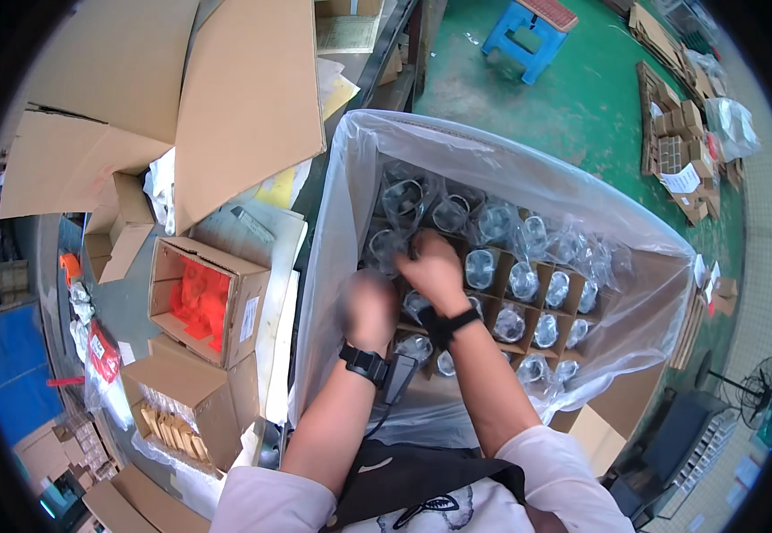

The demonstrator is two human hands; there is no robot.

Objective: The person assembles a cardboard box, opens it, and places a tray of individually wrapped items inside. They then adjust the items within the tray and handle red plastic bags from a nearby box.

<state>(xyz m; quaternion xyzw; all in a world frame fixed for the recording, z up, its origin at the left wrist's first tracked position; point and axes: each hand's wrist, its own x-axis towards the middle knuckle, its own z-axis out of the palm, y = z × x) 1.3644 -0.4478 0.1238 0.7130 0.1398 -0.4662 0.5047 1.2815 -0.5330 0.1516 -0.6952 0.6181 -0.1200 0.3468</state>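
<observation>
Both my hands are inside a large carton lined with a clear plastic bag. Cardboard dividers split it into cells, with clear plastic-wrapped round items standing in them. My right hand, with a black wrist strap, reaches over the cells at the left; its fingers are curled in beside a wrapped item, and what they hold is hidden. Just left of it and nearer is my left hand, smeared by blur, so its fingers do not show. A black device is strapped on that wrist.
On the bench at left, a small carton holds orange-red pieces; below it another carton has tan pieces. Large open carton flaps rise behind. A blue stool stands on the green floor, with a chair and fan at right.
</observation>
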